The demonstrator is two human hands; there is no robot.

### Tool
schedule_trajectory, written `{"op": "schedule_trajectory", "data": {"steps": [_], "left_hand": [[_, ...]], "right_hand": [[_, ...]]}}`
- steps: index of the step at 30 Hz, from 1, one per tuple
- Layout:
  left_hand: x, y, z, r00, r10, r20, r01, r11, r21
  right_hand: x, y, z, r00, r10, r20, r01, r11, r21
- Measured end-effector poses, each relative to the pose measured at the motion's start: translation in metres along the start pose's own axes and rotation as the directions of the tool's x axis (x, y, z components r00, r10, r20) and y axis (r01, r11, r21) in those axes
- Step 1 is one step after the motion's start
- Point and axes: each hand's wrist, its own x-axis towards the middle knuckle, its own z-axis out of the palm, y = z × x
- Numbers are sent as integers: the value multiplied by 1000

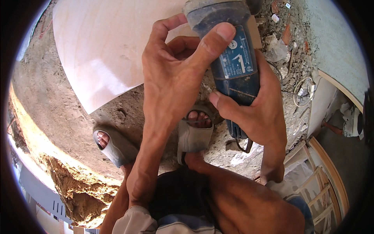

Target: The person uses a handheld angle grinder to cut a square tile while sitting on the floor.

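A dusty blue angle grinder (238, 90) is held up in front of me, with its dark gear head at the top edge of the view and its narrower rear end pointing down. My right hand (260, 117) is wrapped around the lower body, thumb across the front. My left hand (173, 74) is at the upper body: its thumb presses on the label side, and the index fingertip meets the left side of the head. The other left fingers curl behind, partly hidden. The top of the grinder is cut off, so any disc is out of sight.
A pale, glossy sheet of board (97, 43) lies on the dirt ground beyond my sandalled feet (196, 132). Rubble (278, 43) and a looped cable (306, 91) lie to the right. Wooden frames (323, 187) stand at the lower right; another person (348, 121) is partly visible behind a wall.
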Motion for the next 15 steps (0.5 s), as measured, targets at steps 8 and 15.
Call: {"op": "schedule_trajectory", "data": {"steps": [8, 15], "left_hand": [[0, -2, -2, 1000, -5, 2, 5, 1000, 26], [2, -1, -4, 1000, -12, 22, 11, 999, 37]], "right_hand": [[0, 3, 1, 1000, -20, 3, 20, 1000, 7], [0, -3, 0, 1000, 29, 7, -28, 999, -16]]}}
